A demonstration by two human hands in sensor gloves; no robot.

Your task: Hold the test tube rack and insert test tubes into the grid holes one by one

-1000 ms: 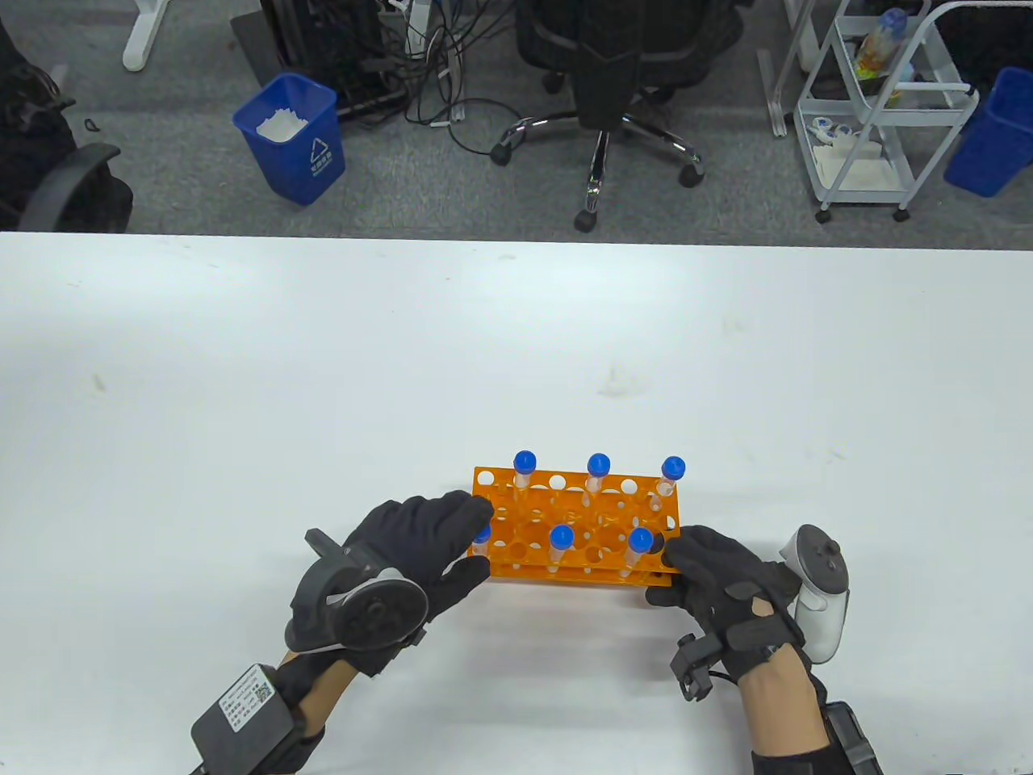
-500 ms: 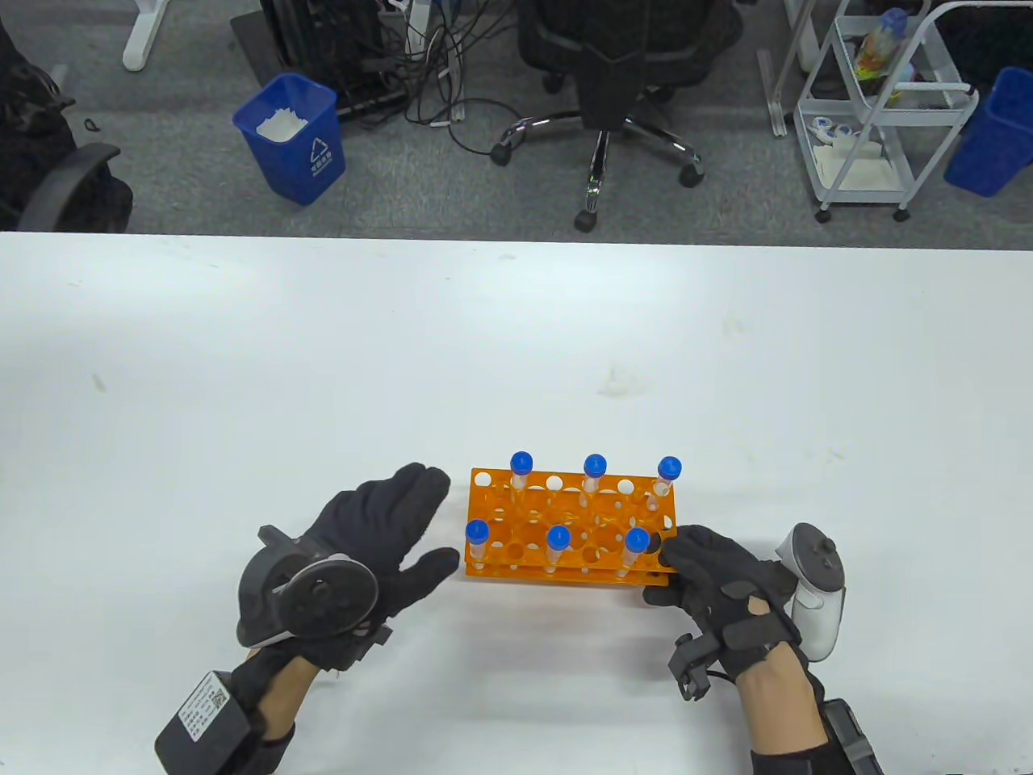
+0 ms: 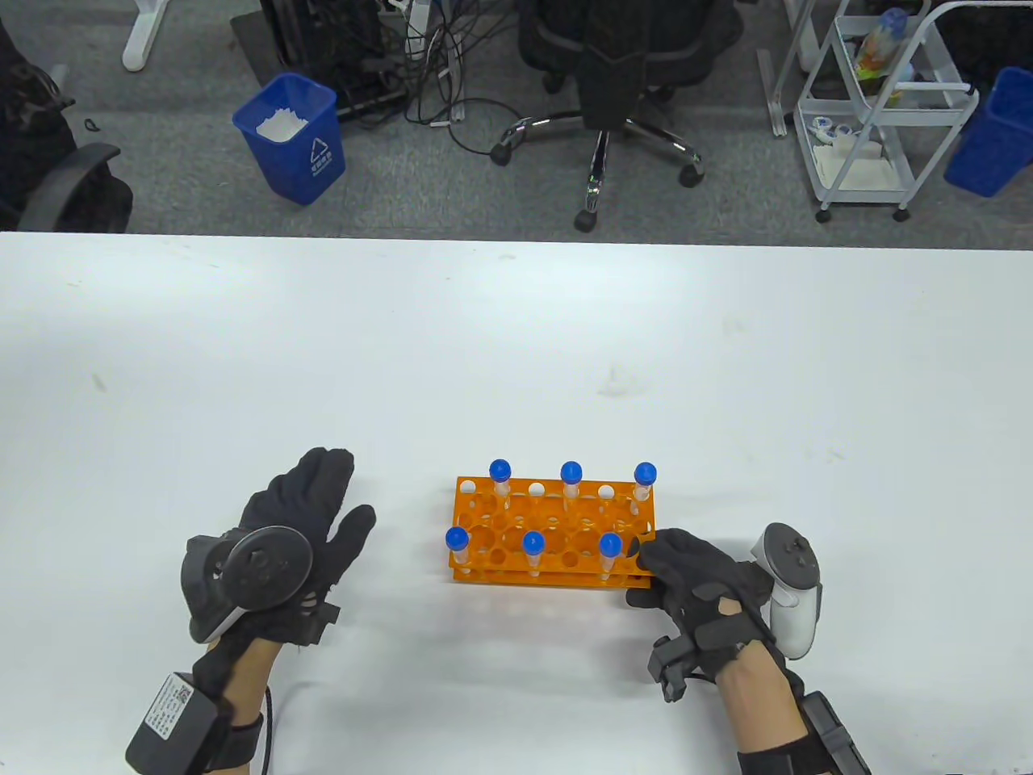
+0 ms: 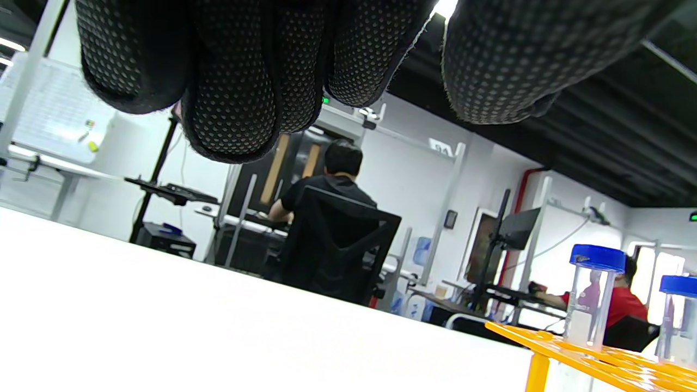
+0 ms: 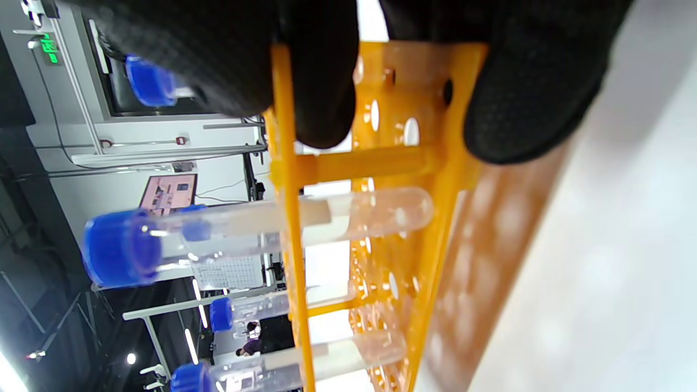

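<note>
An orange test tube rack (image 3: 557, 533) stands on the white table (image 3: 516, 339) near the front. Several clear test tubes with blue caps (image 3: 571, 471) stand upright in its holes, along the back and front rows. My right hand (image 3: 686, 565) grips the rack's right end, fingers on top and thumb at the front; in the right wrist view the fingers (image 5: 305, 65) clamp the rack (image 5: 414, 179). My left hand (image 3: 307, 517) is open and empty, apart from the rack, to its left. The left wrist view shows its fingers (image 4: 234, 81) above the table and the rack's edge (image 4: 599, 354).
The table's far edge runs across the top of the table view. Beyond it on the floor stand a blue bin (image 3: 290, 137), an office chair (image 3: 613, 81) and a white cart (image 3: 880, 105).
My left hand has let go of the rack's left end and moved away to the left. The rack, held by my right hand, has shifted slightly left.
</note>
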